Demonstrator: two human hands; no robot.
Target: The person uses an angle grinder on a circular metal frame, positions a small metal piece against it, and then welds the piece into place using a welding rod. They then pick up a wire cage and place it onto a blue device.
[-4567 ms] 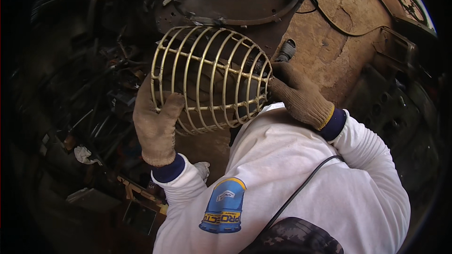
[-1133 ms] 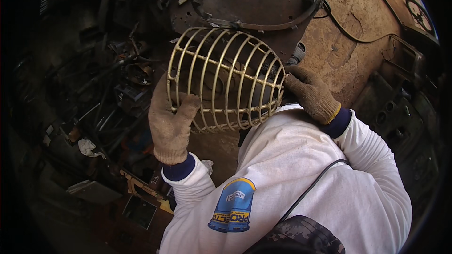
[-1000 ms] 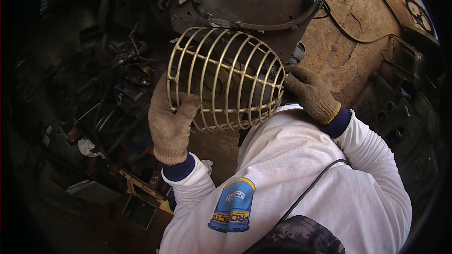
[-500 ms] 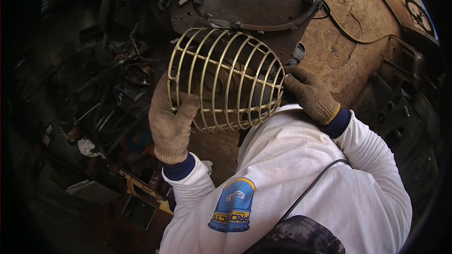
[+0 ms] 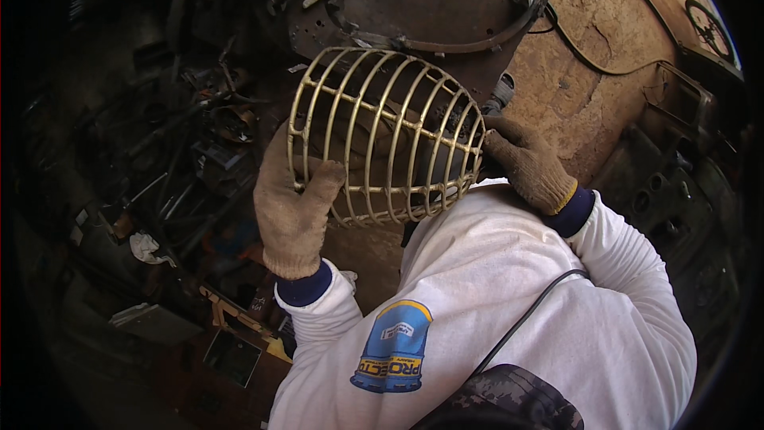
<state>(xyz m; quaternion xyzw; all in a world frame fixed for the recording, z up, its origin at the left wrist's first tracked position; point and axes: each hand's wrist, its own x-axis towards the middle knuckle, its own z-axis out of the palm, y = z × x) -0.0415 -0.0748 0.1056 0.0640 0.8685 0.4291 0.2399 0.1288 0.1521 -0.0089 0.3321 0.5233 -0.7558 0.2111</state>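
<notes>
- The brass-coloured barred cage point(image 5: 419, 125) has just shifted a touch to the right and turned slightly (you'd miss it if you blinked), so its bars line up differently over the dark space behind them.
- The left hand point(image 5: 293, 215), in a brown knitted glove, has gone along with it: thumb hooked over the bars at the wide end, palm curled round the rim, the other fingers mostly out of sight behind.
- The right hand point(image 5: 532, 163), gloved the same way, stays at the narrow end, closed in on it with the thumb against the last ring; how hard it grips I can't tell.
- I'd read that as a small turn in the same grip, with the cage being handled by both hands and not let go.
- The cage lies on its side between them, in front of the white shirt point(image 5: 493, 295), just this side of the bench point(image 5: 422, 8) with its dark metal ring point(image 5: 458, 47); whether cage and bench touch, I can't make out from here.
</notes>
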